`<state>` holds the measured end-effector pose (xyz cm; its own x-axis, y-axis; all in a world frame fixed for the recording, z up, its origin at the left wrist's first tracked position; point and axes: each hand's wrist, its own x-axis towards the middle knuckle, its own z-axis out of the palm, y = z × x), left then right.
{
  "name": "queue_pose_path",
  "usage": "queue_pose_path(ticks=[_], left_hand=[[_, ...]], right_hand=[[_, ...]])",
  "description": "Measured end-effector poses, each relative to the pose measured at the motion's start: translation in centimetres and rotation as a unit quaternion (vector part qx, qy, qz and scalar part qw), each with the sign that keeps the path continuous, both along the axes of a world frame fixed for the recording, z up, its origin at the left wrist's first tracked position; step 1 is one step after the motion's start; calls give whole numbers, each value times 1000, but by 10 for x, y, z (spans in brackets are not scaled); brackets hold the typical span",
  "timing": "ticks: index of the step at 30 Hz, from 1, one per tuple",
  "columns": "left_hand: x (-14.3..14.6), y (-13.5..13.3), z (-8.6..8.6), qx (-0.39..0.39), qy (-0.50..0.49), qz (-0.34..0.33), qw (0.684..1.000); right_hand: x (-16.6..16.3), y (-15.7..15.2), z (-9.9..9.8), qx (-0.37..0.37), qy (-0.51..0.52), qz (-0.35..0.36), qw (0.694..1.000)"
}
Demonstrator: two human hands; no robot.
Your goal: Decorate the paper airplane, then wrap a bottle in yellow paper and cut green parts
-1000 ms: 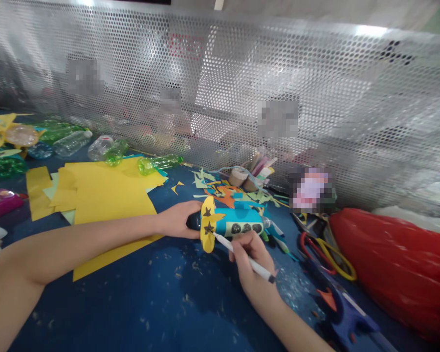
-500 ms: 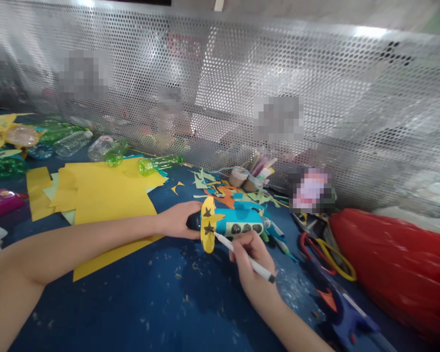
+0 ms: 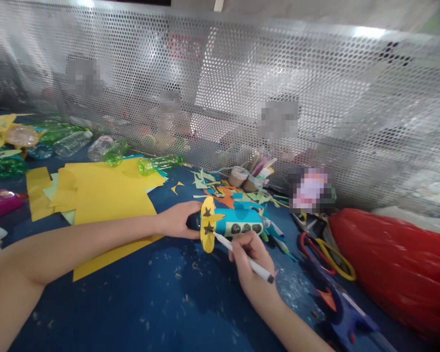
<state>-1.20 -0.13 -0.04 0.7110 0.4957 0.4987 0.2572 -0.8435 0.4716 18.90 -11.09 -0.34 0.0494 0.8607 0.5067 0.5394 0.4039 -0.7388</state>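
My left hand [image 3: 179,220] grips the left end of a plastic bottle [image 3: 244,216] wrapped in blue paper and lying on its side. Across that end sits a yellow paper piece [image 3: 208,243] with rounded ends and black stars on it. A pale strip [image 3: 245,229] with black circles runs along the bottle's side. In my right hand [image 3: 254,261], pinched between thumb and fingers, is a white marker [image 3: 261,270]. Its tip touches the yellow piece beside the lower star, and its dark end points down to the right.
Yellow paper sheets [image 3: 110,190] lie under and behind my left forearm. Paper scraps [image 3: 223,193] spread behind the bottle. Scissors [image 3: 335,261], a blue glue gun [image 3: 352,313] and a red plastic bag [image 3: 399,264] are at right. Green bottles [image 3: 159,165] line the perforated metal screen [image 3: 220,88].
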Motion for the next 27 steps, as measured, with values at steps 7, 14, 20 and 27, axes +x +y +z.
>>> queue_pose_path(ticks=[7, 14, 20, 27], left_hand=[[1, -1, 1, 4, 1, 4, 1000], [0, -1, 1, 3, 5, 3, 1000], [0, -1, 1, -1, 2, 3, 1000], [0, 1, -1, 5, -6, 0, 1000]], right_hand=[[1, 0, 1, 5, -3, -7, 1000], [2, 1, -2, 2, 1, -4, 1000], [2, 1, -2, 5, 1, -3, 1000], [0, 2, 0, 11, -13, 10, 1000]])
